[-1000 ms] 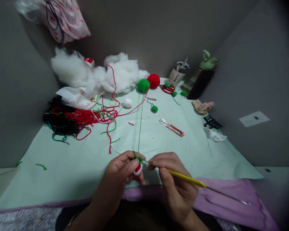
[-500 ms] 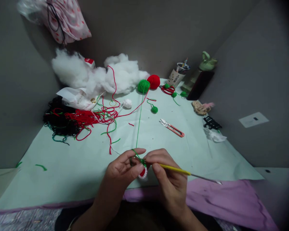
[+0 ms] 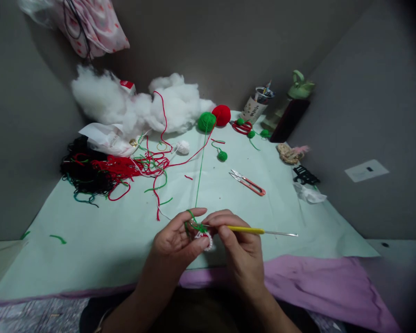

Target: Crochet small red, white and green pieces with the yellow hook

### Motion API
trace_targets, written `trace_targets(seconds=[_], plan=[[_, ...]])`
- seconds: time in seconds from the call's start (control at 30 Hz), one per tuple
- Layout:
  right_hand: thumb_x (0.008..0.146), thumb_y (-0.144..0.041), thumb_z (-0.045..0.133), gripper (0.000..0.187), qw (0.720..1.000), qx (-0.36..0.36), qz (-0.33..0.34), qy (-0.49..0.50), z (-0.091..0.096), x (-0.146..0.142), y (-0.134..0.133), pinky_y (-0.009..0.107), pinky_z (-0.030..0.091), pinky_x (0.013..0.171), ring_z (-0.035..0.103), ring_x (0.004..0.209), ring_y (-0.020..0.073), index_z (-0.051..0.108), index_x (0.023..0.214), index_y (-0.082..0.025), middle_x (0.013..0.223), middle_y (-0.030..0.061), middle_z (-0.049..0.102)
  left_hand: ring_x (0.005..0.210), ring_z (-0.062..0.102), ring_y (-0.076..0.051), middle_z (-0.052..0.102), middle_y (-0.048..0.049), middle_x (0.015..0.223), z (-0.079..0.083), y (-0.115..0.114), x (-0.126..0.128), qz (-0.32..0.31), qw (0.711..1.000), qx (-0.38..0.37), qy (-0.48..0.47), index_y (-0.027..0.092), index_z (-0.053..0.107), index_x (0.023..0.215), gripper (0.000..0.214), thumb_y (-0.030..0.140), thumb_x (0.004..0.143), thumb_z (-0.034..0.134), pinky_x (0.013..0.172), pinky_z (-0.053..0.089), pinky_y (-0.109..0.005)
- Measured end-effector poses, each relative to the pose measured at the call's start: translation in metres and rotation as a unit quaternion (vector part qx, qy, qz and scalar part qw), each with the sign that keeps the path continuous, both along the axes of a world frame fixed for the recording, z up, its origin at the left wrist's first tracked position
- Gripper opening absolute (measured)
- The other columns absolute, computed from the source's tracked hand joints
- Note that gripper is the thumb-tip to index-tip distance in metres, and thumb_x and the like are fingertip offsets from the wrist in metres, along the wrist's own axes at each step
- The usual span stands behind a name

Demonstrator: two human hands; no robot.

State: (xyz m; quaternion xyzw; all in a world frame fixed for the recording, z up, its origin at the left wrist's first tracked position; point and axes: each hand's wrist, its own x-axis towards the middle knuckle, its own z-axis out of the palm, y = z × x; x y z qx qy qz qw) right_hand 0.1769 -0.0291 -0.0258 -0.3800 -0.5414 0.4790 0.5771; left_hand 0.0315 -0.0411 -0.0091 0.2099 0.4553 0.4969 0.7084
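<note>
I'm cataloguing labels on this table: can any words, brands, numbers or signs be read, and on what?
None can be read for certain.
Pen cup: dark characters, too blurred.
White packet: faint print, too small.
Red-and-white box: any marking too small.

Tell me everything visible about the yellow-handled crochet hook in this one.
The crochet hook has a smooth yellow handle, plastic by its look, with a thin, silvery, metal-looking shaft at each end. It lies nearly level across the view, its right end slightly lower. The right hand grips it pen-like. The right-hand shaft sticks out free over the pale green table cover; the other points toward green yarn at the left hand, its tip too small to make out.
</note>
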Motion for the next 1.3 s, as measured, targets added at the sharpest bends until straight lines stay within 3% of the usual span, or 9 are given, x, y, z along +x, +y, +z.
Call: trace_targets(seconds=[0.13,0.33,0.57,0.8,1.07,1.3], plan=[[0.103,-0.026,0.062,0.016,1.0,-0.016,-0.008,0.023,-0.002,0.004,0.0,0.028,0.06,0.063,0.068,0.072,0.0147,0.078,0.102,-0.023,0.093,0.004,0.071,0.069,0.067,-0.015,0.075,0.0,0.073,0.003,0.001,0.001,0.002,1.0,0.012,0.026,0.02,0.077,0.095,0.021,0.024,0.076,0.084,0.072,0.056,-0.028],[0.105,-0.021,0.058,0.02,0.998,0.023,-0.063,0.004,0.006,0.014,-0.001,0.029,0.058,0.064,0.067,0.072,0.014,0.078,0.101,-0.023,0.092,0.0035,0.07,0.063,0.066,-0.014,0.069,0.0041,0.065,0.004,0.002,0.002,0.013,0.999,0.002,0.042,0.02,0.075,0.088,0.015,0.02,0.075,0.082,0.069,0.054,-0.027],[0.105,-0.017,0.056,0.022,0.996,0.067,-0.007,-0.062,0.014,0.014,-0.009,0.034,0.056,0.073,0.067,0.085,0.018,0.077,0.109,-0.023,0.093,0.0041,0.07,0.063,0.066,-0.013,0.07,0.0032,0.068,0.004,0.002,0.001,0.006,0.999,0.019,0.038,0.019,0.071,0.085,0.015,0.021,0.076,0.082,0.069,0.055,-0.027],[0.105,-0.015,0.055,0.023,0.995,0.07,-0.008,-0.066,0.012,0.012,-0.01,0.034,0.055,0.073,0.067,0.086,0.0173,0.076,0.11,-0.024,0.094,0.0035,0.069,0.061,0.065,-0.011,0.07,0.004,0.071,0.006,0.001,0.001,0.015,0.999,0.027,0.027,0.019,0.071,0.081,0.013,0.02,0.075,0.082,0.065,0.057,-0.024],[0.106,-0.015,0.055,0.023,0.996,0.066,-0.006,-0.058,0.011,0.011,-0.01,0.033,0.054,0.076,0.067,0.088,0.0163,0.076,0.111,-0.023,0.095,0.0027,0.069,0.065,0.068,-0.013,0.072,0.0022,0.073,-0.006,0.003,0.0,-0.011,0.998,0.061,0.003,0.019,0.072,0.082,0.011,0.021,0.077,0.082,0.062,0.059,-0.024],[0.105,-0.013,0.053,0.025,0.993,0.078,-0.012,-0.086,0.011,0.012,-0.01,0.033,0.056,0.076,0.068,0.088,0.0163,0.075,0.111,-0.023,0.094,0.0025,0.069,0.064,0.065,-0.011,0.07,0.0032,0.07,0.006,0.002,0.002,0.009,0.999,0.034,0.008,0.019,0.072,0.08,0.01,0.018,0.076,0.081,0.062,0.058,-0.022]])
